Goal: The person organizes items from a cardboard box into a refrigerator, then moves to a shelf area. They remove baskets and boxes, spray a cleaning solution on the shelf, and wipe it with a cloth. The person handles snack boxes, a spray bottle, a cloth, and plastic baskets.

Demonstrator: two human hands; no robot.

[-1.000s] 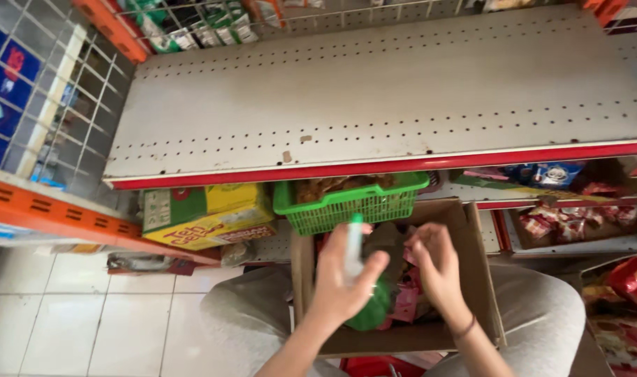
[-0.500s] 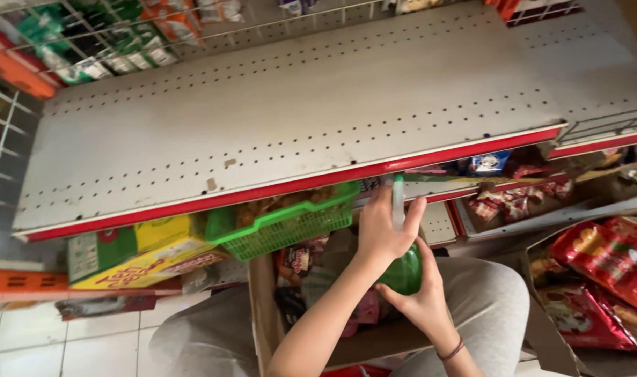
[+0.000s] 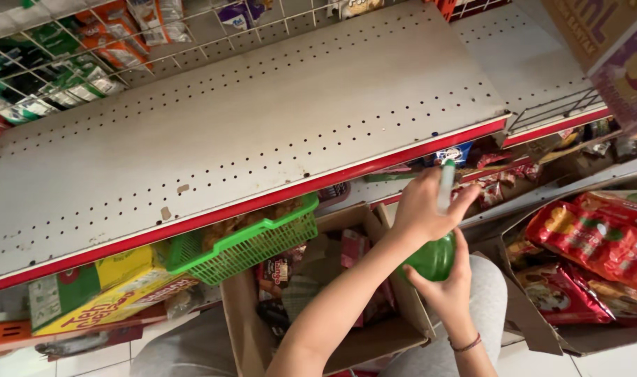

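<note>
My left hand (image 3: 420,209) reaches across to the right and is closed around a slim pale tube (image 3: 445,185) with a green tip, held upright just below the shelf's red edge. Beneath it, my right hand (image 3: 450,297), a thin band on its wrist, cups a round green container (image 3: 430,260) from below. I cannot tell whether tube and container are one piece. Both hands hover over the right side of an open cardboard box (image 3: 243,328) resting on my grey-clad lap, with small packets inside.
A bare perforated metal shelf (image 3: 262,126) with a red front edge spans the view. Under it sit a green plastic basket (image 3: 252,244) and a yellow-green carton (image 3: 102,293). Red snack bags (image 3: 598,237) fill a box at right. Wire racks of packets hang at upper left.
Both hands rose out of the box and moved right, carrying the tube and green container up toward the shelf edge. The view swung right, and the red snack bags came into sight.
</note>
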